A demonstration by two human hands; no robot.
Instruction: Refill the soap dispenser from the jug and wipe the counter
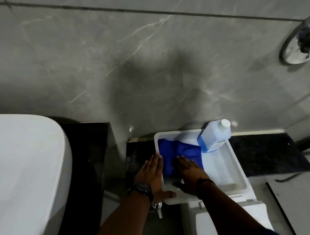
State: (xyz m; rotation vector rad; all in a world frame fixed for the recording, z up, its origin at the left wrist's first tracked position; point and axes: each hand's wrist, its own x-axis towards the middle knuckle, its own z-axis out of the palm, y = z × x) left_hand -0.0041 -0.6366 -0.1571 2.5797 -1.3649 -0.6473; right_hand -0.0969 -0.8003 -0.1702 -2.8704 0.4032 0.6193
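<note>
Nearest the viewer: two bare forearms reach forward and down. Left hand (152,174), dark watch (143,189) on the wrist, lies flat with fingers together against the left outer wall of a white tray (236,165), thumb hooked under the near corner; flat, gripping nothing, just steadying. Right hand (188,172), cord bracelet at the wrist, is inside the tray, palm down, fingers spread and pressed on a blue cloth (173,151); fingers not curled round it, so resting on it, not clamped.

Tray sits on a white fixture, probably a toilet cistern (229,220), a small metal tap (157,208) just left of it. Cloth is bunched in the tray's left half. Behind it, in the tray's far right corner, stands the jug (215,138): translucent bottle, blue liquid, white cap on, leaning back toward the grey tiled wall (109,56). Dark stone counter (266,151) runs right of the tray. White basin (26,172) far left. Chrome wall fitting (304,39) top right.

No soap dispenser visible here.

Step, as judged: gathering supplies, refill not begun, cap on, counter not wiped. Next move calls for closing fingers on the cloth or reaching past it for the jug; the tray needs holding steady since the jug leans and could tip.
</note>
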